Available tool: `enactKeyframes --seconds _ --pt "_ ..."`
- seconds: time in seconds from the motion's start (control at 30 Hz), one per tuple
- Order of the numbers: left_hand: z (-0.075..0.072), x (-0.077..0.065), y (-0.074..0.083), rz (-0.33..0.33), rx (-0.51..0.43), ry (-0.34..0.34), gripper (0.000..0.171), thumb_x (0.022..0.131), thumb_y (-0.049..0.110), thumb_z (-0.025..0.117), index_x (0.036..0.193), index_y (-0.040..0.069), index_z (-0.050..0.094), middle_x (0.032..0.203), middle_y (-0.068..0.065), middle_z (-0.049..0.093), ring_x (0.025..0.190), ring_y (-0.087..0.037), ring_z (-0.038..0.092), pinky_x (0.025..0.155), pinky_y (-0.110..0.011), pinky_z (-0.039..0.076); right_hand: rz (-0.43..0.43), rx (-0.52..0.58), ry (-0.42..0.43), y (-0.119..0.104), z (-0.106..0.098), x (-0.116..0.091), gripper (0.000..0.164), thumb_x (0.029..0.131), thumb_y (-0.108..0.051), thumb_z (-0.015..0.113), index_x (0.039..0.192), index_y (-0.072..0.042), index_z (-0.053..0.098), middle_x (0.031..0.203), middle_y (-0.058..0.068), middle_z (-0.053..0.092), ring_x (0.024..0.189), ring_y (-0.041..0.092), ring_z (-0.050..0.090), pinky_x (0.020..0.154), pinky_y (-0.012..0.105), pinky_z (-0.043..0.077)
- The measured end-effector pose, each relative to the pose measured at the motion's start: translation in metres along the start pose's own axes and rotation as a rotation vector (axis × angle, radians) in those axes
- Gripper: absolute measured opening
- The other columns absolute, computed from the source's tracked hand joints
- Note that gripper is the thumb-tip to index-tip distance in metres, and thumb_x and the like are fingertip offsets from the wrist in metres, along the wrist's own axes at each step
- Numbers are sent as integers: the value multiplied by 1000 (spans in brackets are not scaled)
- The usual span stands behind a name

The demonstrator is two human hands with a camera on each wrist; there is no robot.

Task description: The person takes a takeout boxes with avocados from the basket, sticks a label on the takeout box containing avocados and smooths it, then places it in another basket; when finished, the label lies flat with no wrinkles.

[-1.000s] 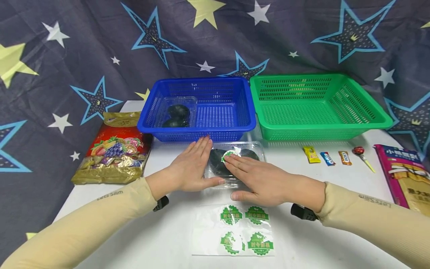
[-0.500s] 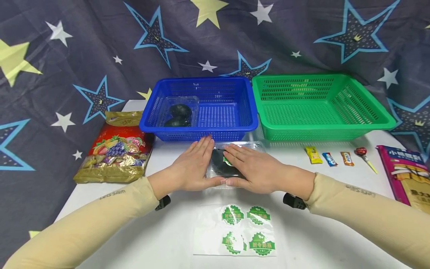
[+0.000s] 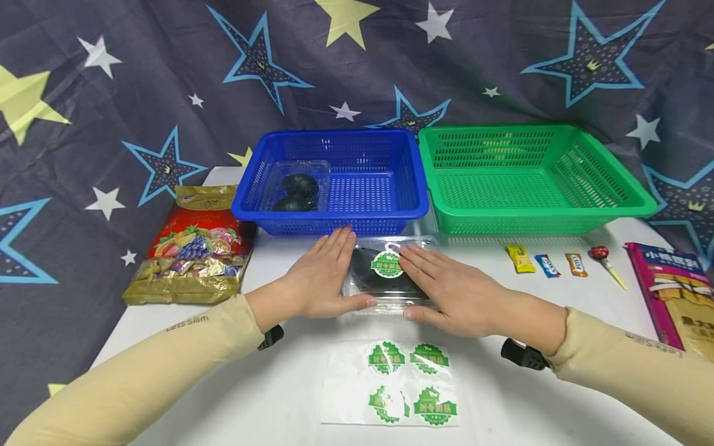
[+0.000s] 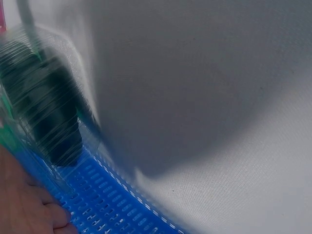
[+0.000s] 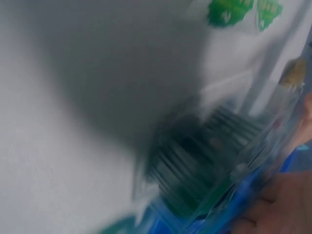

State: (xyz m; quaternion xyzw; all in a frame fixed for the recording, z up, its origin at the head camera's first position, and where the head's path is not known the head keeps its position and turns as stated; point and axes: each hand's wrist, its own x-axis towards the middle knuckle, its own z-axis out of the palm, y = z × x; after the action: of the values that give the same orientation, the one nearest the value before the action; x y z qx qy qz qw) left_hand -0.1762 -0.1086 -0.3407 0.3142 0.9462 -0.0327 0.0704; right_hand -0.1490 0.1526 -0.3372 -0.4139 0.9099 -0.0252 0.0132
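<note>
A clear plastic box [image 3: 409, 302] with dark, rounded fruit [image 3: 365, 277] inside lies on the table in front of the blue basket. On its lid sits a round green-and-white sticker [image 3: 387, 264]. My left hand [image 3: 317, 282] rests along the box's left side, fingers straight. My right hand [image 3: 463, 291] lies over the lid's right part, fingers straight, fingertips beside the sticker. The left wrist view has the box [image 4: 44, 97] beside the hand [image 4: 24, 200]; the right wrist view, blurred, has the box [image 5: 202, 161] too. Nearer me lies a sticker sheet [image 3: 346, 390] with several green stickers.
The blue basket [image 3: 329, 215] holds another clear box [image 3: 320, 176] with dark fruit. A green basket [image 3: 535, 214] stands to its right. Several small sweets and a lollipop [image 3: 599, 252] lie at right, near a pink packet [image 3: 672, 291]. A red-gold candy bag [image 3: 192, 248] lies left.
My right hand slides left over the sticker until the thumbs meet, then moves back right, uncovering the sticker. My left hand keeps its place at the box's side.
</note>
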Motion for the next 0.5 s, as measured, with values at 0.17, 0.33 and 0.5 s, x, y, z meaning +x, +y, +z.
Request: enactKeyframes --seconds 0.17,0.33,0.5 --pt "1 0 0 -5 0 -9 115 80 85 22 150 -5 4 157 -22 -1 145 -31 1 117 -41 7 -11 33 -25 -11 0 -6 84 95 -63 34 149 1 24 157 14 18 144 28 15 114 44 23" --pt "2 0 -1 0 -2 -7 114 80 84 21 150 -4 3 157 -22 -2 145 -31 0 117 -42 7 -59 67 -49 -22 1 3 84 96 -64 28 150 -1 21 158 12 14 145 24 12 115 41 20" --pt "2 0 -1 7 5 -6 115 80 85 19 150 -4 3 157 -22 -2 145 -31 0 117 -43 8 -82 99 -60 -28 0 20 83 96 -63 25 150 0 21 158 13 14 145 25 12 115 42 19"
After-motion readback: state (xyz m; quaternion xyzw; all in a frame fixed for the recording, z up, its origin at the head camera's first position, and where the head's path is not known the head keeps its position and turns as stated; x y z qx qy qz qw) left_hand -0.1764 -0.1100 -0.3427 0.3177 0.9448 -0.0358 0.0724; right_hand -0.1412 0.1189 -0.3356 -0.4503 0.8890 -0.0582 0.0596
